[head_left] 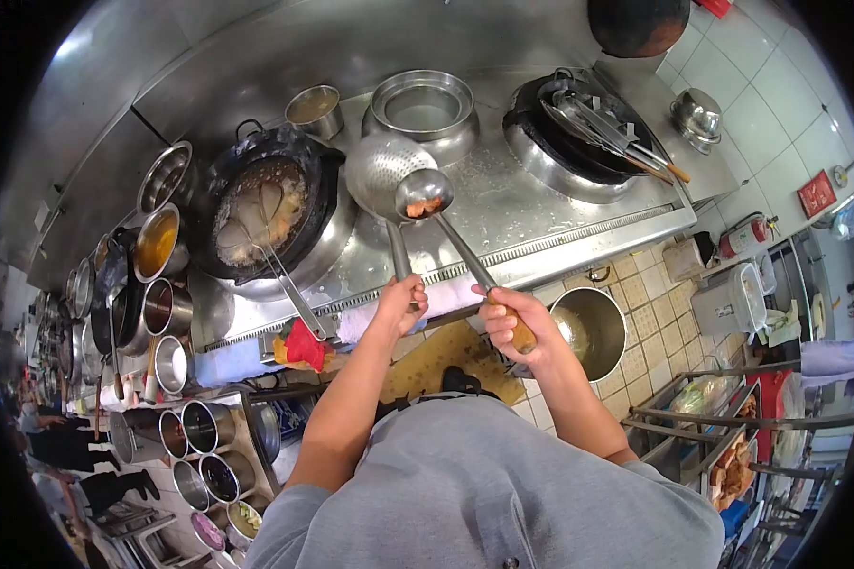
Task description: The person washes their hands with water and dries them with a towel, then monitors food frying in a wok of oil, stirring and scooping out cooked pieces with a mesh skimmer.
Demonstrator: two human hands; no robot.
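My left hand [403, 302] is wrapped round the handle of a large perforated skimmer [378, 169], whose bowl is over the steel stove top. My right hand [517, 325] grips the wooden handle of a ladle [425, 192]. A few reddish-brown pieces lie in the ladle, which overlaps the right side of the skimmer. To the left, a black wok [304, 242] holds bubbling oil with food in it. A wire strainer [240, 239] rests in that wok, its long handle reaching over the stove's front edge.
A lidless steel pot [422, 102] stands behind the skimmer. Stacked woks with utensils [588, 128] are at the right burner. Bowls and pots, including one of orange liquid [157, 243], line the left. A large pot [588, 332] stands low at right. Other people are far left.
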